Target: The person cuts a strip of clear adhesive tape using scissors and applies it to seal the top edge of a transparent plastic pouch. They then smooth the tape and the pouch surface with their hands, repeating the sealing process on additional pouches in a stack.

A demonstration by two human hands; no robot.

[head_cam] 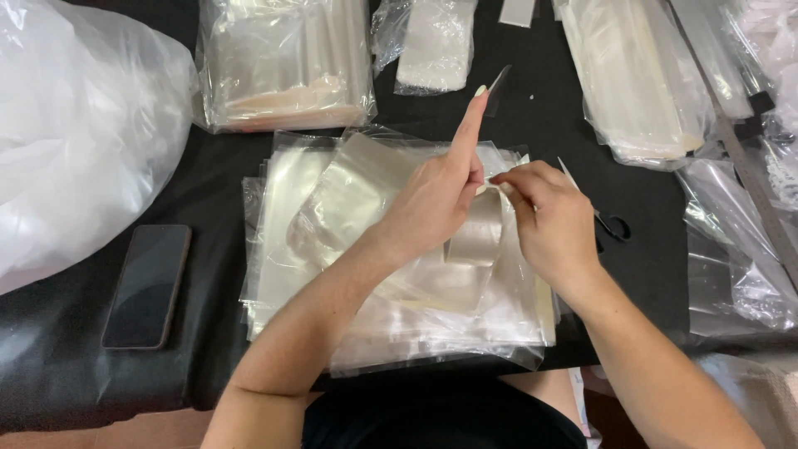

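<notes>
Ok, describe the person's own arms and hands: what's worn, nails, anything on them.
Both forearms are bare, with no sleeves, watch or bracelet in view. The left hand has long, pale, pointed nails; its index nail is the plainest to see. The right hand shows no ring or glove, and its nails are mostly hidden.

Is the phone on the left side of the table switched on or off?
Off, as far as can be seen: the phone lies flat on the black table, its screen dark and blank. Both hands are away from it.
</notes>
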